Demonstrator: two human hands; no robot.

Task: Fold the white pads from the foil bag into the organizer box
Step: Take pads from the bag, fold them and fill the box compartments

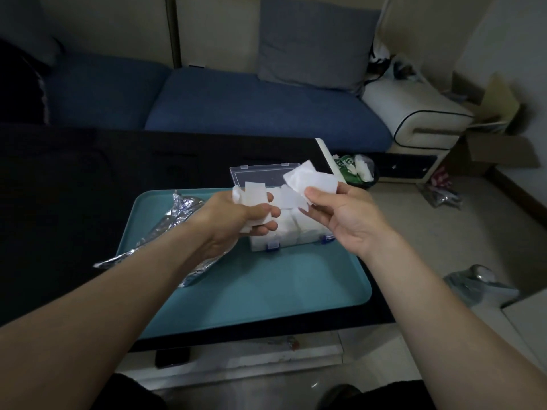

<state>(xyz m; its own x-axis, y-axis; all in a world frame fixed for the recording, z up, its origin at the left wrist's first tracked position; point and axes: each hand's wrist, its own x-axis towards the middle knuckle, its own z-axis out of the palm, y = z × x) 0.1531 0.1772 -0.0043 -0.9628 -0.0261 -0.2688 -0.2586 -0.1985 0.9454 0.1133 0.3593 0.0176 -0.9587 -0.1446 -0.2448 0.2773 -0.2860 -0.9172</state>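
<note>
Midair, left hand (236, 214) fingers curled round folded pads (254, 196), right hand (340, 211) pinching pad (310, 180), long axis sideways.

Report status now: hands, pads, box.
Left hand and right hand each grip white fabric pads. Clear plastic organizer box open, nearly full. Nothing blocking.

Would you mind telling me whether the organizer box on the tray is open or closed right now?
Open. The organizer box has its clear lid tipped back behind it, and white pads show inside.
</note>
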